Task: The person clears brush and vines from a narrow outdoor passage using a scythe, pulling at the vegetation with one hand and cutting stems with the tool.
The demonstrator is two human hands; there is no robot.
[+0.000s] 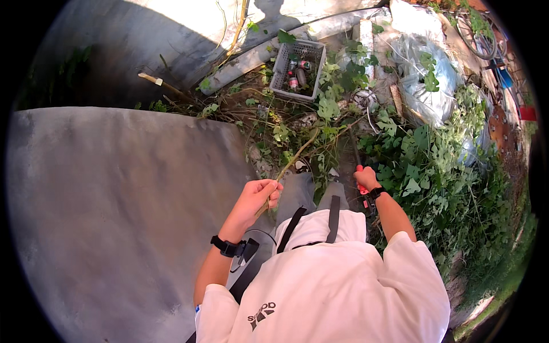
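Observation:
My left hand (256, 199) is closed around a long, pale yellowish-green branch (298, 153), which slants up and away to the right into the leafy stems before my feet. Lower and to the right, my right hand (368, 178) grips a red-handled tool (359, 168). A narrow dark blade seems to run forward from that handle, though its far end is lost among the leaves and its exact kind cannot be made out. Green leafy vines (329, 108) tangle between the two hands and beyond them.
A grey plastic crate (275, 77) with several cans stands ahead. To my left is a large grey concrete slab (126, 217). A heap of cut leafy vines (446, 188) spreads on the right, below crumpled clear plastic sheeting (426, 80). A pale pipe (240, 70) lies behind the crate.

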